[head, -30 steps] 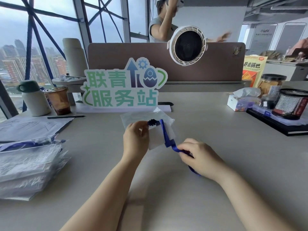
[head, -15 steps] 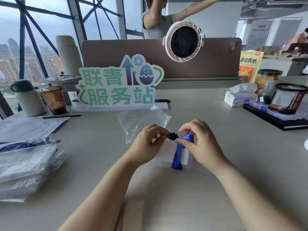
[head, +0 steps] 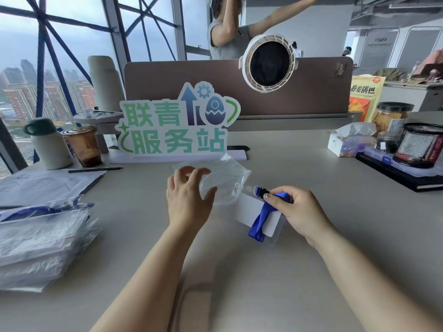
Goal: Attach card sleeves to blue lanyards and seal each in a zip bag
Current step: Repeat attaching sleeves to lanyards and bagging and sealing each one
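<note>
Tabletop [head: 311, 248] carries all. At left, stack of filled zip bags [head: 40, 248], blue showing in top ones. Centre: clear zip bag [head: 227, 183], crumpled, empty, just far-left of card sleeve [head: 249, 208] — which edge is its mouth we cannot tell. Sleeve's long axis runs near-right to far-left, clip [head: 262, 193] end toward bag. Blue lanyard [head: 260, 224] bundled across sleeve. Our left hand [head: 187, 200] nearer bag — fingers spread, loosely bent, at its left edge. Our right hand [head: 297, 207] pinches lanyard by clip.

One blue lanyard [head: 260, 219], one card sleeve [head: 248, 208], one loose zip bag [head: 230, 178], one sign [head: 177, 125], one fan [head: 269, 63]
</note>
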The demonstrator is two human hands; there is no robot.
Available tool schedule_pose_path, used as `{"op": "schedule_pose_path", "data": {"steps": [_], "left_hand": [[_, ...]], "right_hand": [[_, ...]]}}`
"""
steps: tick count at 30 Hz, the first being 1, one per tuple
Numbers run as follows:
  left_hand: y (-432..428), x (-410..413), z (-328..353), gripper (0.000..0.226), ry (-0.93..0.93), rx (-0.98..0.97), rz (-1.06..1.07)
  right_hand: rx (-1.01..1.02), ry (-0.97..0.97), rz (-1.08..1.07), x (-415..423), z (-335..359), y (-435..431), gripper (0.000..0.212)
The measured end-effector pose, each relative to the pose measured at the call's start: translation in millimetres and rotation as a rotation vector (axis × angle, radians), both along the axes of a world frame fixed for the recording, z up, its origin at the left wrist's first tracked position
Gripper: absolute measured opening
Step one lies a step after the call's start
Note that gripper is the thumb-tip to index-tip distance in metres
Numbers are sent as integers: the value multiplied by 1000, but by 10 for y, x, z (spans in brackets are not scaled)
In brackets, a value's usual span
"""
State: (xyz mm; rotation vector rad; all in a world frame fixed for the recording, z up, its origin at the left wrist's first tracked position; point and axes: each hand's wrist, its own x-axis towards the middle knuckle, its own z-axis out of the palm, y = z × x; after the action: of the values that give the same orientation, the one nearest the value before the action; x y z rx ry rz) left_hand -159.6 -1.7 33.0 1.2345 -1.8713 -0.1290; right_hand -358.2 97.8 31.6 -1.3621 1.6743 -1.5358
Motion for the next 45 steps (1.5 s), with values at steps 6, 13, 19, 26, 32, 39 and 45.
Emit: {"op": "schedule_pose_path", "data": {"steps": [6,13,19,26,32,39,45], "left_hand": [[-106,-28,-40,32,-12,160,-26],[142,-162,-78,40,-80,27,-404],[306,-318,-73,55,-137,24,-610],[329,-342,-74,60,-114,82,-702],[262,-254,-63,59,-27,121,-632],[270,-212,-20,60,-5,177,-601],[228,-204,-33,58,70,197,-613]], "right_hand": [[67,-114,-19,1,-29,-41,4],[55,-194,-209,-55,-88,-122,10],[24,-41,-443,-87,-66,-119,23],[57,21,-353,-36,-83,-138,33],[94,142,-148,6,-113,-78,46],[-87,607,-193,9,-131,-33,16],[-70,605,8,121,-73,84,41]]}}
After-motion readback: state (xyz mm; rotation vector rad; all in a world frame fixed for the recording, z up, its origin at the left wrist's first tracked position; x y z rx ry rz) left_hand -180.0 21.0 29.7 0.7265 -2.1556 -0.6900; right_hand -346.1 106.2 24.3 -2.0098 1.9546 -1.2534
